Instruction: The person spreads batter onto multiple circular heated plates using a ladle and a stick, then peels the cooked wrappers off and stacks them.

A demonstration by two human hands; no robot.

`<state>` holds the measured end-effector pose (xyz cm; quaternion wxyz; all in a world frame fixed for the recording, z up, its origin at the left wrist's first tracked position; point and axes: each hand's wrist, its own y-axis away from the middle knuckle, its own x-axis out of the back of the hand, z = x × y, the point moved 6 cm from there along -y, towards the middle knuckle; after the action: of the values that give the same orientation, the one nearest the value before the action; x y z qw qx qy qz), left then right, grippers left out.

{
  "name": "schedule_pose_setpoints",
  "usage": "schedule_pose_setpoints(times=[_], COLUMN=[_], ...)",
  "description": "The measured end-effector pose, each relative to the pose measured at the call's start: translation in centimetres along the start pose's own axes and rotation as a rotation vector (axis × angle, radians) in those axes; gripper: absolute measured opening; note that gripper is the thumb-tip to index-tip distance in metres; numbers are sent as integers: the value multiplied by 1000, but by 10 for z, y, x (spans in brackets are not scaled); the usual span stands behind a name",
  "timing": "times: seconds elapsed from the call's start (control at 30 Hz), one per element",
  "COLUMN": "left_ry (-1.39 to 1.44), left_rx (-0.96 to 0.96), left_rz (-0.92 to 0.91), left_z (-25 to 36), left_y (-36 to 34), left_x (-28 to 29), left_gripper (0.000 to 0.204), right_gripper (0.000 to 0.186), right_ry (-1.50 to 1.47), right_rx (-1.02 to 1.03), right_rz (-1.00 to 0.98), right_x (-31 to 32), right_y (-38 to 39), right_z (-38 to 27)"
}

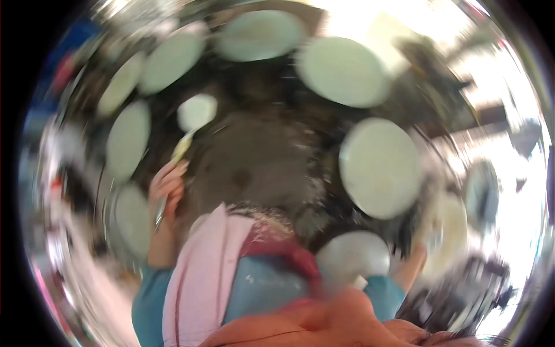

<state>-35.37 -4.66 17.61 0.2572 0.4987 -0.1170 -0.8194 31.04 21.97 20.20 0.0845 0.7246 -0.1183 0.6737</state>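
My left hand (168, 185) is closed around the handle of a paddle-like tool (196, 112) with a flat, white, roundish head and a yellowish neck. The tool points up and away, over a dark floor-like surface. A shiny grey strip shows at my left wrist; I cannot tell if it is a bracelet or the handle's end. Out to the right, my right hand (424, 250) is smeared by motion beside a cream round disc (451, 234). Its fingers cannot be made out, nor whether it holds anything.
Several pale green round discs stand in a ring around me, among them a far one (261, 36), a right one (380, 168) and a left one (128, 140). A whitish round thing (355, 255) is close by my right side. A pink cloth (199, 277) hangs over my front.
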Motion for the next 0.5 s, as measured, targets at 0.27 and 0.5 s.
schedule_pose_setpoints(times=[0.27,0.5], left_ry=[537,-449], left_rx=[-195,-222], left_rz=[-77,802], left_z=[64,134], left_y=[164,293], left_x=[133,395], left_gripper=[35,22], right_gripper=[25,62], right_ry=[-587,-699], right_rx=[302,854], right_rz=[68,-622], right_x=[-147,-202], right_y=[179,478], right_z=[-178,-396])
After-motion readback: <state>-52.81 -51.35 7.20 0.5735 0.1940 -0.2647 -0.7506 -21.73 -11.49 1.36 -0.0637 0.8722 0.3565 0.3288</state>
